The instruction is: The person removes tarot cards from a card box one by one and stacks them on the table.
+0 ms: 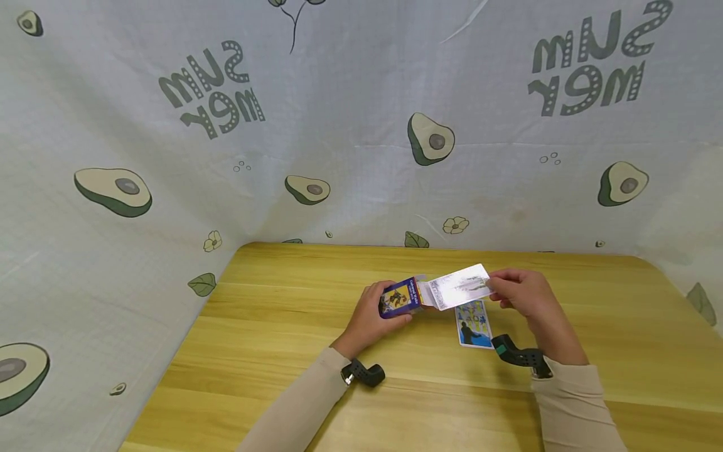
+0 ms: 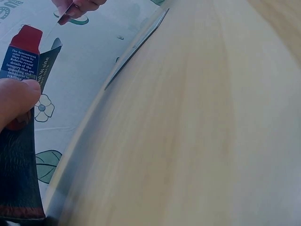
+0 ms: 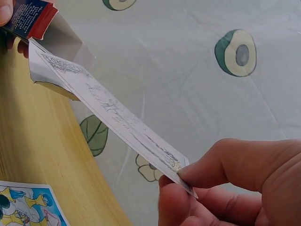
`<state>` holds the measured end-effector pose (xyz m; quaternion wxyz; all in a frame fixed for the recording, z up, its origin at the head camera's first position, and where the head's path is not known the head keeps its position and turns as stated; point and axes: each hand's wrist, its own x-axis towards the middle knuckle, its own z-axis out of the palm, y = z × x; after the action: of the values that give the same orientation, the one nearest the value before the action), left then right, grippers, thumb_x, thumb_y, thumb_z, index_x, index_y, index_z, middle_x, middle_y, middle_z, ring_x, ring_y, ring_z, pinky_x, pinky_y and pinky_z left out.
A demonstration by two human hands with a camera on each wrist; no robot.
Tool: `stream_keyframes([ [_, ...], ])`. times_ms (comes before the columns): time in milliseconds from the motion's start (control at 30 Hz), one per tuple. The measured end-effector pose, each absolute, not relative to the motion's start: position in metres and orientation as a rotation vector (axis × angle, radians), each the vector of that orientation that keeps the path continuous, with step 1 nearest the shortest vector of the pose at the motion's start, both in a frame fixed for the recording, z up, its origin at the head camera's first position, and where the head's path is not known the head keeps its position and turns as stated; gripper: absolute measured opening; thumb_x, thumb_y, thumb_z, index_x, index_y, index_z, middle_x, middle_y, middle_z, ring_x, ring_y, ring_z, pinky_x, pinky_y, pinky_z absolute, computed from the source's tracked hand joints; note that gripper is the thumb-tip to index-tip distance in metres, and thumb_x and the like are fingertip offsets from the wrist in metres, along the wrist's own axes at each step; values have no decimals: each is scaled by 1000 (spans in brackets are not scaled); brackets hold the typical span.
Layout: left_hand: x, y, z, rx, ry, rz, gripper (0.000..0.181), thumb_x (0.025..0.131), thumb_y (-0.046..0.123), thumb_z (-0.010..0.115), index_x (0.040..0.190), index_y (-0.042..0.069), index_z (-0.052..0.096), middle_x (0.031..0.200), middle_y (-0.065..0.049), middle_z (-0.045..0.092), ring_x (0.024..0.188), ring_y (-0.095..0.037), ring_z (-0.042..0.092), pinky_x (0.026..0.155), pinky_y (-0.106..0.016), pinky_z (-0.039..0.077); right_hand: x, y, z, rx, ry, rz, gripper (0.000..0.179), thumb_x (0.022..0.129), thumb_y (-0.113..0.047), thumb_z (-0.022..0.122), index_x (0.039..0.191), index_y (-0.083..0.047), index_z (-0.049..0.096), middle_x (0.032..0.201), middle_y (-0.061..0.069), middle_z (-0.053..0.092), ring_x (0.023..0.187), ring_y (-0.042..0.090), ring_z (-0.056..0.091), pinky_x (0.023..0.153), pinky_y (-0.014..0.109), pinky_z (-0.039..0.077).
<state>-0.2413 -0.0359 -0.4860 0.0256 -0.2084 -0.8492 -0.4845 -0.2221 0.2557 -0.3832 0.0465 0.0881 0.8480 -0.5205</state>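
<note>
My left hand [image 1: 371,319] grips a small blue card box [image 1: 400,297] with a yellow picture panel, its flap end facing right. In the left wrist view the thumb presses on the side of the box [image 2: 21,61], by white printed text and a red flap. My right hand [image 1: 525,294] pinches the outer end of a pale card [image 1: 460,286] with line drawing on it. In the right wrist view the other end of this card [image 3: 117,113] lies at the box's open end. Below it, a colourful blue and yellow card [image 1: 474,325] lies flat on the table.
The wooden table [image 1: 271,351] reaches back to a hanging white cloth [image 1: 350,94] printed with avocados and lettering. Each wrist wears a black strap, the left wrist strap [image 1: 363,373] and the right wrist strap [image 1: 516,355].
</note>
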Motion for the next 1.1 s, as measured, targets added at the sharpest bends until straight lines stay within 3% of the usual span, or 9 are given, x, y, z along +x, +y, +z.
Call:
stream_keyframes([
  [133, -241, -36, -486, -647, -2619, -1500, 72, 79, 45, 77, 138, 19, 45, 128, 2, 51, 109, -14, 45, 90, -32, 42, -222, 257, -384, 258, 2580, -1605, 44, 98, -24, 55, 125, 11, 54, 109, 21, 62, 77, 17, 64, 65, 25, 52],
  [300, -242, -36, -487, -647, -2621, -1497, 72, 79, 45, 77, 138, 19, 45, 129, 1, 51, 111, -15, 46, 91, -34, 42, -222, 257, -385, 307, 2549, -1643, 46, 99, -27, 51, 129, 8, 51, 122, 26, 54, 84, 28, 64, 69, 25, 53],
  [400, -242, -36, -487, -644, -2622, -1505, 72, 79, 45, 77, 138, 20, 45, 130, 2, 51, 112, -15, 46, 92, -34, 42, -221, 258, -386, 330, 2552, -1671, 47, 100, -31, 48, 129, 7, 51, 118, 25, 52, 83, 29, 60, 70, 24, 54],
  [567, -243, -36, -488, -642, -2619, -1512, 72, 79, 46, 77, 138, 21, 45, 129, 2, 51, 112, -15, 45, 91, -34, 42, -221, 261, -389, 298, 2546, -1703, 48, 102, -32, 45, 129, 8, 47, 108, 19, 49, 76, 19, 55, 67, 22, 53],
  [867, -243, -36, -488, -641, -2615, -1522, 71, 79, 46, 76, 138, 22, 45, 128, 3, 51, 110, -14, 46, 90, -33, 43, -221, 263, -391, 264, 2454, -1761, 41, 101, -21, 48, 132, 7, 45, 122, 27, 44, 76, 19, 61, 71, 27, 55],
  [1100, -243, -36, -488, -646, -2611, -1515, 71, 79, 46, 77, 138, 21, 45, 128, 3, 52, 111, -15, 46, 90, -33, 43, -222, 263, -393, 212, 2466, -1700, 46, 93, -6, 55, 134, 10, 41, 126, 33, 45, 82, 23, 61, 75, 28, 54],
])
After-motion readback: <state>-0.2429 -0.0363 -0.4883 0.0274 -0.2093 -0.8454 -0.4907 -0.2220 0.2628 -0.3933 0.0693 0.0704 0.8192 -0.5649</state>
